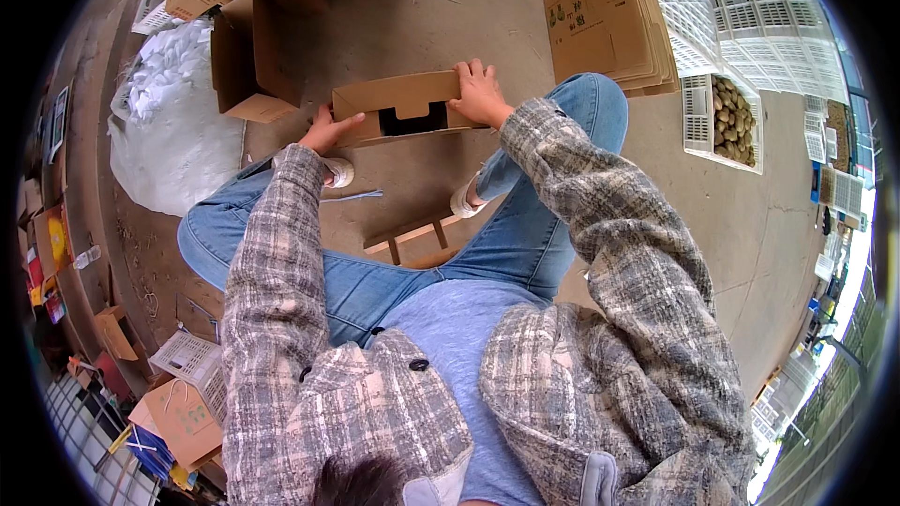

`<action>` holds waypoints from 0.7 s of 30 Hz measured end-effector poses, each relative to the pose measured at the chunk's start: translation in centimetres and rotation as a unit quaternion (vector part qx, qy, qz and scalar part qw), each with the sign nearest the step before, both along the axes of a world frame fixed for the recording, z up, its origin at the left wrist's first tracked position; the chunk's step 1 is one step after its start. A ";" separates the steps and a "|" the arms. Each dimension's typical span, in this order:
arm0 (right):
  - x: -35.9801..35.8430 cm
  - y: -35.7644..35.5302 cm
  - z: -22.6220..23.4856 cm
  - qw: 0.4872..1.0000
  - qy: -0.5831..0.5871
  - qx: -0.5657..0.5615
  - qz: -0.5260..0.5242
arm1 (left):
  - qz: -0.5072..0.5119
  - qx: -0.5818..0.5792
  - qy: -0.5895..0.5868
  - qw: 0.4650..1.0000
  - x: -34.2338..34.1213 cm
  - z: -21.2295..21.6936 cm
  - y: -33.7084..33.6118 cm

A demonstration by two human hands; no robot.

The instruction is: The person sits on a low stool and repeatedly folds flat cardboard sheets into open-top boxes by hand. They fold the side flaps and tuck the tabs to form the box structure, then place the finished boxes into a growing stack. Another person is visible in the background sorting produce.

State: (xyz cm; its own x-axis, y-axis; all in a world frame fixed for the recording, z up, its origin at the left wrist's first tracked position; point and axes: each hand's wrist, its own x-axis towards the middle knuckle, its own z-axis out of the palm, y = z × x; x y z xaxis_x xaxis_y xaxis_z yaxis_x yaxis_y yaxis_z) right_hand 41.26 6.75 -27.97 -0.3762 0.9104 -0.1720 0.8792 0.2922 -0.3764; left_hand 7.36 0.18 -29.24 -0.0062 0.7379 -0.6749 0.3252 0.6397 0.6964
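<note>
A brown cardboard box (394, 91) is in front of me between my knees, its dark inside showing through a cut-out opening. My left hand (330, 129) grips its left end, with the thumb pointing inward along the near edge. At the opposite end my right hand (479, 95) holds the upper right corner, fingers over the far edge. Just beyond my left hand stands an open cardboard box (251, 61). What my fingertips touch on the far side of the held box is hidden.
A white sack (173, 164) stands at the left. To the far right are a stack of flattened cartons (600, 23), white plastic crates (764, 19) and a crate of brown roundish produce (733, 122). Under me is a wooden stool (412, 236); a blue strip (354, 196) lies nearby.
</note>
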 end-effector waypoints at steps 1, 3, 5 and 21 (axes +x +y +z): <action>0.3 0.2 0.1 1.000 -0.005 -0.015 -0.004 | -0.039 -0.015 -0.008 0.999 1.4 3.5 0.0; -0.6 0.8 0.9 0.999 -0.001 -0.041 0.008 | -0.093 0.012 -0.044 0.995 -0.3 4.7 -1.0; -0.1 0.4 1.2 0.999 0.023 -0.035 -0.016 | -0.111 0.050 -0.111 0.986 -0.8 5.5 -2.4; 0.6 1.6 5.6 0.931 0.219 -0.290 0.038 | 0.067 0.225 0.289 0.928 3.7 1.2 -3.8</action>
State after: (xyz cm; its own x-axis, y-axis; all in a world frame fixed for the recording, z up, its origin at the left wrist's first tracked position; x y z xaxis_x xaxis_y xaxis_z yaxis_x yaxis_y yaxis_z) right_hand 41.90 8.39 -22.37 -0.5857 0.6802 -0.4408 0.5895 -0.0158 -0.8076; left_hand 11.08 -3.57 -28.04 -0.3824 0.9112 -0.1534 0.6667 0.3870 0.6370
